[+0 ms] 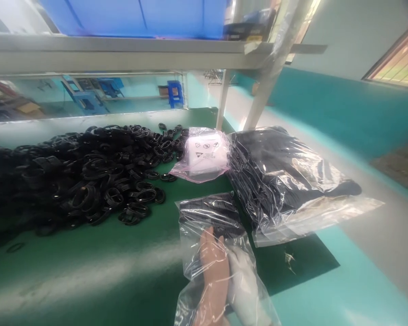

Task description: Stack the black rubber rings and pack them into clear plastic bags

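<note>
My left hand (212, 267) is bare and lies with its fingers stretched out flat against a small clear plastic bag (204, 217), which holds black rubber rings at its far end. The hand shows through the bag's film, and I cannot tell whether it is inside or beneath it. Close on its right is my right hand (243, 283) in a white glove, also covered by the film, with its fingers blurred. A big heap of loose black rings (81, 176) covers the green mat (88, 253) to the left.
A large clear bag full of black parts (285, 181) lies at the right, partly over the mat's edge. A pink bag with a white label (204, 154) sits behind. A white shelf frame (122, 54) and its posts (268, 81) stand overhead.
</note>
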